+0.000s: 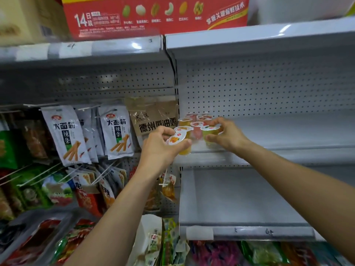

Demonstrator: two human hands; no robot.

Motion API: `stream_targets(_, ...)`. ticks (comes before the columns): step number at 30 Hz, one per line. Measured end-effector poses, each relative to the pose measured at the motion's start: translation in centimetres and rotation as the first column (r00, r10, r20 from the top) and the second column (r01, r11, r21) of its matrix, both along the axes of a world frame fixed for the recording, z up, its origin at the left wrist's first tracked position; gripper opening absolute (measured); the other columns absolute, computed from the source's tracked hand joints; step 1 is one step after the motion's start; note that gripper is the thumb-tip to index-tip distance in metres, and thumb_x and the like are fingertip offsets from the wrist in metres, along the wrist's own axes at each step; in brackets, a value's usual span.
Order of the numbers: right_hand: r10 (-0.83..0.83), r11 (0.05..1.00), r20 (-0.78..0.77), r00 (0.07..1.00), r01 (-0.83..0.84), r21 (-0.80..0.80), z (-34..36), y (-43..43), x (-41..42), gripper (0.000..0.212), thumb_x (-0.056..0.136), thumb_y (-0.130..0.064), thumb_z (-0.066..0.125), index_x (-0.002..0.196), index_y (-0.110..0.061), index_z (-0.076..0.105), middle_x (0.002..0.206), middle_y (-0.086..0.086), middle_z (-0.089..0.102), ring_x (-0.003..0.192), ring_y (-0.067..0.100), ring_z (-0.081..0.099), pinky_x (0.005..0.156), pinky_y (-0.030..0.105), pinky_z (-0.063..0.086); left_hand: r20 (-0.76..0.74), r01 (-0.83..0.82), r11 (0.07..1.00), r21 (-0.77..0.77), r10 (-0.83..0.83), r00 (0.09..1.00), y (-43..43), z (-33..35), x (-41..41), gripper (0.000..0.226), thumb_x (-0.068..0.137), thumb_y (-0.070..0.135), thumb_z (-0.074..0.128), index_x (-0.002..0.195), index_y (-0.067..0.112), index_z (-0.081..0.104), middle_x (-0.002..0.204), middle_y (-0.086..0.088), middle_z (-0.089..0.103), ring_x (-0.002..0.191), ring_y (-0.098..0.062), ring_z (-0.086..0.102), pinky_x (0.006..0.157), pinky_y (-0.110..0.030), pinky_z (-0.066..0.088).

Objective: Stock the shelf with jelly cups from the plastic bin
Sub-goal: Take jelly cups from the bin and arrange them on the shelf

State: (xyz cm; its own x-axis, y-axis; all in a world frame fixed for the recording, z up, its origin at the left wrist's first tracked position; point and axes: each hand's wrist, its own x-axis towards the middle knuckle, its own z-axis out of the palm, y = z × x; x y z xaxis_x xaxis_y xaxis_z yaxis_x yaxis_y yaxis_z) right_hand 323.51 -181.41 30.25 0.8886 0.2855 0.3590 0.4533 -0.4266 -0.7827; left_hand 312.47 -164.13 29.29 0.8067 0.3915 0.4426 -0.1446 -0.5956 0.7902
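Both hands are at the white shelf (278,129): the left hand (159,148) pinches a tilted orange jelly cup (177,139) at the front edge, while the right hand (228,137) curls round a green jelly cup (210,131) beside the standing cluster of cups (197,120). It's tight here: set down crooked, the orange one could tip off the lip, or a knuckle could topple its neighbours

Jelly cups (196,122) on shelf (288,131), right of hanging snack packets (115,131).
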Motion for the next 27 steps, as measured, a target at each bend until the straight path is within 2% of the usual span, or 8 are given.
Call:
stream_targets(3,0.007,1.000,-0.034,0.999,-0.008,-0.026,-0.1,-0.2,0.9,0.036,0.081,-0.015,0.076,0.111,-0.014,0.056,0.082,-0.006,0.059,0.064,0.004,0.055,0.056,0.016,0.044,0.002,-0.011,1.000,-0.009,0.011,1.000,-0.1,0.3,0.7,0.048,0.068,0.047,0.083,0.105,0.026,0.061,0.097,0.012,0.063,0.085,0.001,0.060,0.070,-0.022,0.053)
stream_targets(5,0.061,0.998,-0.061,0.996,-0.060,0.010,-0.4,-0.2,1.5,0.038,0.081,-0.010,0.075,0.114,-0.011,0.056,0.078,-0.007,0.059,0.059,0.004,0.057,0.058,0.018,0.048,0.005,-0.016,1.000,-0.010,0.016,1.000,-0.1,0.5,1.2,0.047,0.068,0.049,0.083,0.103,0.027,0.061,0.097,0.012,0.064,0.086,0.000,0.061,0.069,-0.020,0.051)
stream_targets(10,0.125,0.992,-0.062,0.990,-0.123,0.026,-0.7,0.3,2.4,0.038,0.080,-0.007,0.076,0.113,-0.015,0.058,0.080,-0.006,0.061,0.064,0.008,0.059,0.066,0.023,0.051,0.002,-0.018,1.000,0.009,0.018,1.000,-0.5,0.8,2.2,0.051,0.067,0.054,0.081,0.105,0.027,0.062,0.098,0.012,0.063,0.092,-0.004,0.061,0.075,-0.025,0.053)
stream_targets(15,0.141,0.990,-0.045,0.989,-0.141,0.019,-1.1,-0.4,3.4,0.037,0.078,-0.007,0.077,0.108,-0.019,0.059,0.093,0.000,0.063,0.068,0.010,0.060,0.059,0.018,0.048,0.004,-0.027,0.999,0.017,0.027,1.000,-0.8,1.0,2.6,0.051,0.066,0.052,0.083,0.105,0.026,0.063,0.099,0.010,0.064,0.094,-0.008,0.062,0.079,-0.031,0.055)
stream_targets(19,0.157,0.987,-0.044,0.987,-0.155,0.032,-1.0,-0.6,3.6,0.037,0.076,-0.009,0.079,0.105,-0.020,0.060,0.104,0.002,0.062,0.075,0.011,0.062,0.057,0.015,0.048,0.012,-0.028,0.999,0.040,0.027,1.000,-1.0,1.4,2.5,0.050,0.067,0.052,0.082,0.106,0.026,0.062,0.097,0.013,0.062,0.090,-0.002,0.059,0.069,-0.020,0.047)
stream_targets(21,0.150,0.989,-0.034,0.988,-0.150,-0.001,-0.9,-0.4,3.8,0.037,0.075,-0.011,0.079,0.104,-0.023,0.059,0.111,0.004,0.062,0.081,0.014,0.063,0.058,0.014,0.048,0.009,-0.021,0.999,0.047,0.020,1.000,-1.2,1.7,2.6,0.047,0.069,0.050,0.081,0.104,0.026,0.062,0.095,0.014,0.061,0.087,0.002,0.057,0.064,-0.017,0.043)
stream_targets(24,0.147,0.987,-0.010,0.989,-0.147,-0.068,-1.0,-0.7,3.9,0.038,0.075,-0.015,0.080,0.104,-0.026,0.058,0.112,0.002,0.064,0.084,0.013,0.063,0.062,0.014,0.047,0.015,-0.017,0.999,0.040,0.016,1.000,-1.5,2.0,2.9,0.047,0.068,0.050,0.083,0.102,0.026,0.062,0.096,0.012,0.062,0.089,-0.004,0.060,0.072,-0.025,0.052)
stream_targets(27,0.138,0.977,0.109,0.984,-0.117,-0.175,-0.2,-1.7,3.2,0.053,0.072,-0.026,0.081,0.118,-0.031,0.055,0.107,-0.008,0.055,0.090,0.004,0.054,0.071,0.015,0.043,0.009,-0.009,0.998,0.054,0.009,1.000,-1.8,2.5,3.4,0.050,0.066,0.053,0.082,0.102,0.026,0.061,0.096,0.011,0.062,0.089,-0.006,0.061,0.074,-0.029,0.054)
